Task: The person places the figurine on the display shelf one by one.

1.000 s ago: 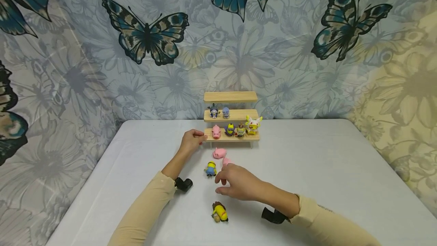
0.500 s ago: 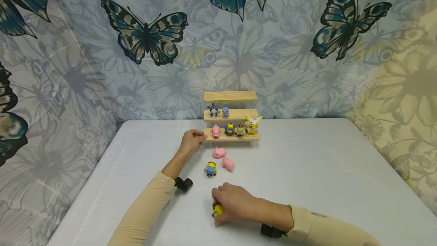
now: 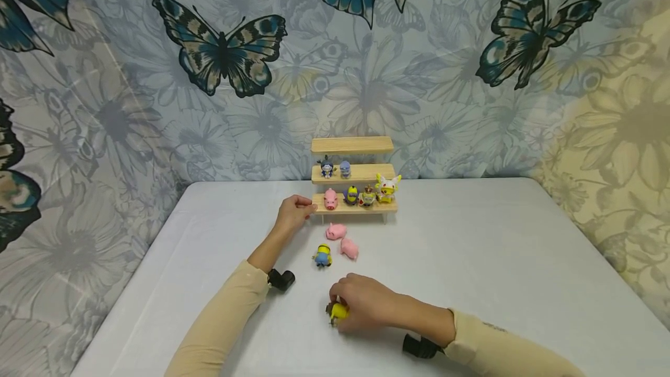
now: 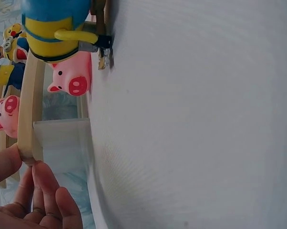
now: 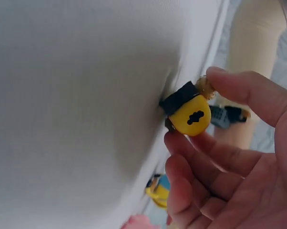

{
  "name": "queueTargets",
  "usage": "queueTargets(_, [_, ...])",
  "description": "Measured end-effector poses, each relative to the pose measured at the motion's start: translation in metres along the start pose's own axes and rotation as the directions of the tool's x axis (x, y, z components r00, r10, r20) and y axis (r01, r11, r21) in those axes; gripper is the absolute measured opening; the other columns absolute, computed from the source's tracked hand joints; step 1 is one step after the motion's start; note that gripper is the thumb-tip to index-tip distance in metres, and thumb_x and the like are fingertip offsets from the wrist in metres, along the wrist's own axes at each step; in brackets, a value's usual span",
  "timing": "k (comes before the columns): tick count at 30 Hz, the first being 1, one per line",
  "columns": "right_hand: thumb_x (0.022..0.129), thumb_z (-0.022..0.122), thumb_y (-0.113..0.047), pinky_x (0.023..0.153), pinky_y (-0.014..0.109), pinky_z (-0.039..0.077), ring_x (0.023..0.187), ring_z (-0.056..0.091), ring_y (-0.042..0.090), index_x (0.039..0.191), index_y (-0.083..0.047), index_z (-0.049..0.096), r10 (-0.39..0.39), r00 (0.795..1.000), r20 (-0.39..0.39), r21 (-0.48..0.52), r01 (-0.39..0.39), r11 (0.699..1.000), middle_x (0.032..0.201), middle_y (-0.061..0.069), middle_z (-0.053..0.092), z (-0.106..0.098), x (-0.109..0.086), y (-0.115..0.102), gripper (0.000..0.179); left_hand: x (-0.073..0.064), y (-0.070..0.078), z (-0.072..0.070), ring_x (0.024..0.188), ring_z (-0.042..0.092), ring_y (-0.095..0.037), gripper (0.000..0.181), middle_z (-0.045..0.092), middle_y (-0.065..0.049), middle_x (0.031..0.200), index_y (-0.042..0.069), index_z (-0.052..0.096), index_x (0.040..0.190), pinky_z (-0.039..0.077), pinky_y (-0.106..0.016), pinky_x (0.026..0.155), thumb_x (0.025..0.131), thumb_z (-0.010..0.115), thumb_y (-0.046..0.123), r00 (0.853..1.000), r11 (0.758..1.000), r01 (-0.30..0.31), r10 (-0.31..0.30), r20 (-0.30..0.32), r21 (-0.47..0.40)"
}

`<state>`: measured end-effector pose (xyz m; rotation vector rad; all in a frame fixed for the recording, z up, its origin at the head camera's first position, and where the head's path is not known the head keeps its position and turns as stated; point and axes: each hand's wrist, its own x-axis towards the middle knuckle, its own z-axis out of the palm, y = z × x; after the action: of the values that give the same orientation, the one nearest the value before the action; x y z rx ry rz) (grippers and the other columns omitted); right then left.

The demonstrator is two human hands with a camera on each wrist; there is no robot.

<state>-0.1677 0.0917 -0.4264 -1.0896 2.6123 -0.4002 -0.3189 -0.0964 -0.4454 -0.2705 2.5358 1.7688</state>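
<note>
In the head view my left hand (image 3: 293, 214) pinches the left end of the bottom board of a three-tier wooden display stand (image 3: 342, 210); its thumb and fingertips meet the board (image 4: 31, 109) in the left wrist view. My right hand (image 3: 369, 304) holds a yellow toy figurine (image 3: 340, 310) with a brown top, low over the white table's near part. The right wrist view shows this figurine (image 5: 191, 119) between thumb and fingers, a tan knobbly piece against the thumb. Beyond it lie a blue-and-yellow minion figurine (image 3: 323, 256) and two pink toy pigs, one nearer (image 3: 349, 248), one farther (image 3: 336, 231).
A pink pig (image 3: 330, 198), two minion-like figurines and a white-and-yellow figurine (image 3: 387, 188) stand on the bottom tier. Two small dark figurines (image 3: 327, 167) are on the middle tier. Butterfly-patterned cloth (image 3: 225, 132) hangs behind the white table (image 3: 471, 249).
My right hand has come from beside the pink pigs toward the table's near part and taken hold of the yellow figurine. My left hand stays at the stand.
</note>
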Motion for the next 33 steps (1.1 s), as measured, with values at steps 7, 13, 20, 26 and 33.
queueTargets(7, [0.072, 0.073, -0.019, 0.067, 0.018, 0.039, 0.074, 0.043, 0.005, 0.096, -0.012, 0.069, -0.034, 0.998, -0.044, -0.012, 0.034, 0.999, 0.076, -0.009, 0.052, -0.0041, -0.0014, 0.0099, 0.026, 0.0007, 0.0028, -0.0008, 0.073, 0.056, -0.014, 0.023, 0.061, -0.006, 0.087, 0.003, 0.063, 0.108, 0.043, -0.021, 0.061, 0.090, 0.070, 0.016, 1.000, 1.000, 0.015, -0.015, 0.001, 0.011])
queueTargets(13, [0.073, 0.070, -0.015, 0.065, 0.019, 0.036, 0.073, 0.042, 0.006, 0.097, -0.011, 0.071, -0.040, 0.998, -0.045, -0.036, 0.039, 0.999, 0.076, -0.009, 0.051, -0.0079, -0.0019, 0.0109, 0.024, 0.0017, 0.0044, -0.0007, 0.073, 0.057, -0.014, 0.023, 0.062, -0.008, 0.089, 0.003, 0.063, 0.108, 0.044, -0.021, 0.062, 0.091, 0.069, 0.017, 1.000, 1.000, 0.012, -0.012, -0.003, 0.014])
queueTargets(20, [0.075, 0.071, -0.018, 0.071, 0.026, 0.039, 0.079, 0.046, 0.007, 0.103, -0.016, 0.072, 0.002, 1.000, -0.015, -0.048, -0.003, 0.999, 0.086, -0.007, 0.063, -0.0091, -0.0023, 0.0098, 0.029, 0.0011, 0.0046, -0.0017, 0.073, 0.057, -0.014, 0.023, 0.062, -0.008, 0.090, 0.003, 0.063, 0.108, 0.044, -0.021, 0.062, 0.091, 0.069, 0.017, 1.000, 1.000, 0.015, -0.015, -0.003, 0.010])
queueTargets(26, [0.077, 0.078, -0.026, 0.076, 0.029, 0.042, 0.081, 0.047, 0.005, 0.105, -0.018, 0.071, -0.013, 1.000, 0.024, -0.044, 0.014, 0.999, 0.087, -0.009, 0.063, -0.0077, -0.0039, 0.0112, 0.030, 0.0015, 0.0039, -0.0018, 0.073, 0.057, -0.014, 0.023, 0.063, -0.008, 0.090, 0.003, 0.063, 0.108, 0.043, -0.021, 0.060, 0.091, 0.069, 0.018, 1.000, 1.000, 0.000, 0.000, -0.003, 0.029])
queueTargets(33, [0.075, 0.083, -0.021, 0.084, 0.030, 0.047, 0.084, 0.050, 0.004, 0.109, -0.018, 0.068, -0.040, 0.997, 0.063, -0.071, 0.045, 0.996, 0.094, -0.009, 0.065, -0.0057, -0.0053, 0.0107, 0.037, -0.0003, 0.0008, -0.0005, 0.073, 0.057, -0.014, 0.023, 0.063, -0.008, 0.089, 0.003, 0.063, 0.109, 0.042, -0.021, 0.060, 0.091, 0.069, 0.018, 1.000, 0.999, -0.003, 0.003, -0.003, 0.052])
